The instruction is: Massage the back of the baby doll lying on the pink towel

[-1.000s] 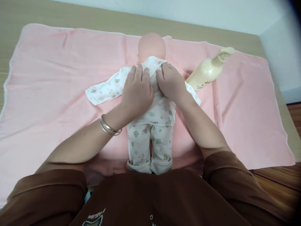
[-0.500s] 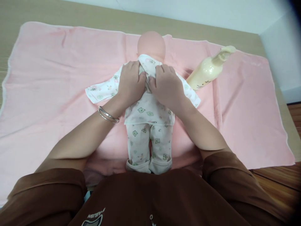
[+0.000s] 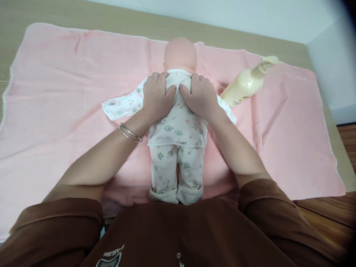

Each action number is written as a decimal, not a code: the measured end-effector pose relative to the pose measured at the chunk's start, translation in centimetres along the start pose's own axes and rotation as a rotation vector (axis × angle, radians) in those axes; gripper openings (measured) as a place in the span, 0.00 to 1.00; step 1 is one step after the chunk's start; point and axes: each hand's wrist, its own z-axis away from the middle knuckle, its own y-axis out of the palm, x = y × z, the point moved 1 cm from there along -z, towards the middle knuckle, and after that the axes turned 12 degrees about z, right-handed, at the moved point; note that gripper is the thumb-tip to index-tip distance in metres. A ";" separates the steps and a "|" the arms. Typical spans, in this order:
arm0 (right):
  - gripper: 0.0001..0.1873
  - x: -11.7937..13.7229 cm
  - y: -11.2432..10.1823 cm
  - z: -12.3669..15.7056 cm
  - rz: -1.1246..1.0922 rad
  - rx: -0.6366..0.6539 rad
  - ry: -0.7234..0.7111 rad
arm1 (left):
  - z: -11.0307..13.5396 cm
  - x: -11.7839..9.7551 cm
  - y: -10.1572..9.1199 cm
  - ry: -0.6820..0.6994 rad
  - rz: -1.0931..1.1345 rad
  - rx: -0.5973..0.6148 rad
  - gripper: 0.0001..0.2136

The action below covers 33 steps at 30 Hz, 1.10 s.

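A baby doll (image 3: pixel 180 55) lies face down on a pink towel (image 3: pixel 69 81), dressed in a white printed shirt (image 3: pixel 178 126) and matching trousers (image 3: pixel 176 170). My left hand (image 3: pixel 155 98) presses on the doll's left shoulder, fingers curled and thumb pointing inward on the shirt. My right hand (image 3: pixel 200 96) sits on the other shoulder in the same way. The two thumbs almost meet just below the collar. The shirt's empty sleeve (image 3: pixel 121 107) lies flat to the left.
A cream pump bottle (image 3: pixel 247 83) lies on its side on the towel, right of the doll. The towel covers a wooden table (image 3: pixel 83 16). A white wall runs behind, and wooden floor (image 3: pixel 328 211) shows at the lower right.
Both hands slid up the doll's back from mid-torso to the shoulders. The fingers went from flat to curled, and the bunched shirt collar now lies smoother.
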 end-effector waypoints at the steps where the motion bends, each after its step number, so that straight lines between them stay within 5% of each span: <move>1: 0.25 0.0 0.1 -0.1 0.002 0.002 0.000 | 0.0 0.1 0.0 0.002 0.009 -0.005 0.21; 9: 0.24 -0.3 0.7 -0.4 -0.038 0.005 0.013 | 0.2 -0.7 -0.1 -0.066 0.013 -0.008 0.18; 26: 0.21 -1.4 0.0 -1.2 -0.069 0.068 -0.012 | 2.0 -3.0 0.1 0.020 0.020 0.039 0.25; 33: 0.24 -0.2 0.2 0.7 -0.033 -0.024 -0.056 | 0.4 -2.0 -0.7 -0.028 0.026 0.027 0.22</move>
